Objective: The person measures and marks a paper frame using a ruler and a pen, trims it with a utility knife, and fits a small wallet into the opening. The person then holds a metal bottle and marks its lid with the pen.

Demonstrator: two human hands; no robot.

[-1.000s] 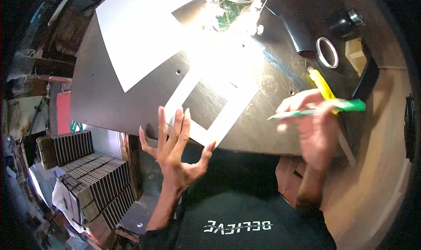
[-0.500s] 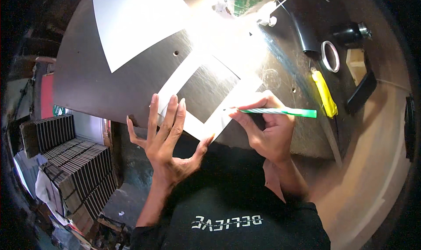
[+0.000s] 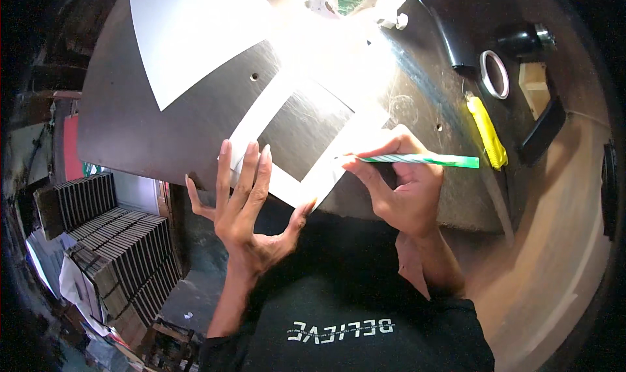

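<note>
A white paper frame (image 3: 282, 187) with a square opening lies on the dark table (image 3: 150, 137) in front of me. My left hand (image 3: 244, 206) rests with spread fingers on its near left side, the thumb at the near corner. In my right hand (image 3: 407, 183) is a green and white striped pen (image 3: 450, 160), pinched between thumb and fingers. Its tip meets the frame's right strip. Strong glare hides the frame's far side, and I cannot make out any marks at the tip.
A large white sheet (image 3: 195, 39) lies at the far left. To the right are a yellow-handled tool (image 3: 486, 132), a roll of tape (image 3: 484, 78), a black bottle-like object (image 3: 518, 39) and a small wooden block (image 3: 535, 88). Striped dark stacks (image 3: 134, 241) stand below the table's left edge.
The view has shifted slightly. My right hand and the pen sit a little farther up along the frame's right strip. The left hand keeps its place on the paper.
</note>
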